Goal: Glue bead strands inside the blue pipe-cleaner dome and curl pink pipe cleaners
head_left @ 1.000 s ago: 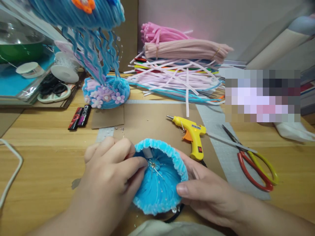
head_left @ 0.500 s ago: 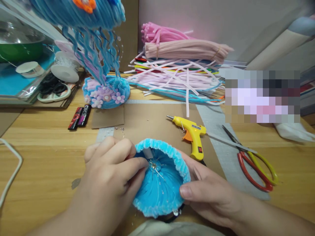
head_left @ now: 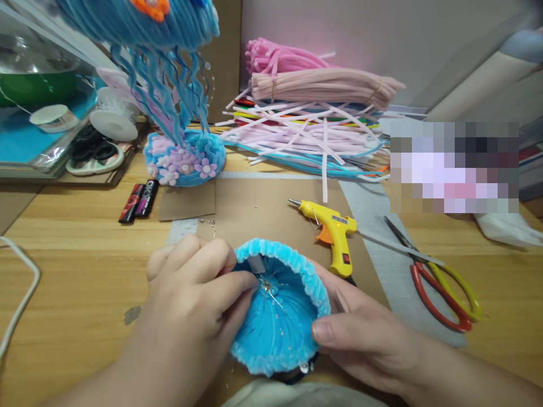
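Observation:
A fuzzy blue pipe-cleaner dome [head_left: 292, 316] is tilted with its hollow inside facing me. My right hand [head_left: 356, 328] grips its right rim, thumb on the near edge and fingers behind. Curled at the left rim, my left hand [head_left: 199, 294] has thumb and forefinger pinched inside the dome, close to its centre; what lies between the fingertips is too small to make out. At that centre sits a shiny knot [head_left: 267, 287] with thin strands and clear beads spreading from it. A pale strip [head_left: 257, 264] shows against the inner wall above.
A yellow glue gun [head_left: 335, 229] lies on the cardboard [head_left: 254, 198], with open scissors [head_left: 441, 288] to its right. Bundled pipe cleaners [head_left: 314, 85] are piled behind. A blue jellyfish ornament [head_left: 182, 158] hangs and stands at back left, near two small batteries [head_left: 138, 202].
The view has shifted very slightly. Both hands keep the same hold on the dome, and nothing else has visibly moved.

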Available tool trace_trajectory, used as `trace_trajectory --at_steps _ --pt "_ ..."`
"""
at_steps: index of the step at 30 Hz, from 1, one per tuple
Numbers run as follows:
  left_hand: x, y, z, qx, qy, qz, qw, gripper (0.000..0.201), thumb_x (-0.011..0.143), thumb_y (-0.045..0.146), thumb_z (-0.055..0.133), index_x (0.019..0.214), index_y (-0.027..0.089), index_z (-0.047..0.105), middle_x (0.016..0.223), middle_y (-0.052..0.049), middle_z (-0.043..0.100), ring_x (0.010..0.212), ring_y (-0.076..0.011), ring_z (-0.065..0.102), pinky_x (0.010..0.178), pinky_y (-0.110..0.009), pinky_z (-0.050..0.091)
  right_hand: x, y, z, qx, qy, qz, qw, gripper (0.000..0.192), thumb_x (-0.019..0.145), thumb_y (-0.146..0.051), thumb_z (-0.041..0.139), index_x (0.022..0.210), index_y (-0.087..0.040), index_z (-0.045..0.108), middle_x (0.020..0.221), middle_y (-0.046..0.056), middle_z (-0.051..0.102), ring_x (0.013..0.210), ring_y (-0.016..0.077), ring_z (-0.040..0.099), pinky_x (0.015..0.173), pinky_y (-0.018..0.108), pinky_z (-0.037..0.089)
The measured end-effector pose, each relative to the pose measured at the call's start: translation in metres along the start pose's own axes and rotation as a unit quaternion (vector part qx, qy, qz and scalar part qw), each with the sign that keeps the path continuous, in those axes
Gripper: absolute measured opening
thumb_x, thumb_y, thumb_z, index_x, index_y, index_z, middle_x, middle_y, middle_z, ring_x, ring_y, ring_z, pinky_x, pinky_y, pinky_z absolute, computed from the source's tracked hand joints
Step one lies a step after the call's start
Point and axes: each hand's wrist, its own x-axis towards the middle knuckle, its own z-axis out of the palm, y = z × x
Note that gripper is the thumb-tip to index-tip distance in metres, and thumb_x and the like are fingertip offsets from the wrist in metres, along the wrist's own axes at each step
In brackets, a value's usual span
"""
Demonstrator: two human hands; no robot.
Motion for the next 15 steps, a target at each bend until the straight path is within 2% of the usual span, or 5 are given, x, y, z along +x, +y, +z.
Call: trace_trajectory --at_steps 5,9,13,15 --pt "-0.001 0.002 -0.004 0.005 -0.017 -0.027 0.999 0.007 0.081 0.025 0.061 0.085 0.026 0.067 0.08 -0.002 0.057 0.078 -0.0235 0.049 0.068 -0.037 0.028 -0.001 0.0 -0.001 -0.004 0.016 0.0 1.0 0.065 0.076 -0.013 0.069 0.134 -0.027 0.044 0.12 0.006 0.061 0.104 0.0205 0.061 0.092 0.038 0.046" --pt "-0.003 -0.003 -0.007 -0.044 -0.005 -0.106 0.993 0.025 0.078 0.035 0.064 0.097 0.023 0.055 0.092 -0.003 0.059 0.088 -0.0247 0.054 0.075 -0.039 0.037 -0.003 -0.003 -0.006 -0.012 0.041 -0.018 0.999 0.062 0.077 -0.016 0.068 0.134 -0.028 0.045 0.113 0.005 0.066 0.096 0.0202 0.064 0.083 0.034 0.048" --pt "-0.005 -0.009 -0.002 -0.198 -0.033 -0.213 0.956 0.045 0.077 0.041 0.063 0.114 0.026 0.043 0.106 -0.005 0.058 0.099 -0.0239 0.056 0.08 -0.038 0.046 0.0 -0.008 -0.008 0.001 0.114 -0.05 0.992 0.05 0.08 -0.026 0.062 0.129 -0.024 0.051 0.105 0.006 0.07 0.088 0.0215 0.066 0.075 0.033 0.051" --pt "-0.004 -0.011 0.0 -0.293 -0.069 -0.239 0.923 0.051 0.079 0.036 0.06 0.122 0.028 0.035 0.099 -0.003 0.06 0.095 -0.0207 0.06 0.08 -0.036 0.048 0.003 -0.011 -0.007 0.015 0.139 -0.055 0.989 0.048 0.082 -0.028 0.059 0.129 -0.024 0.051 0.106 0.006 0.07 0.089 0.0226 0.066 0.074 0.035 0.052"
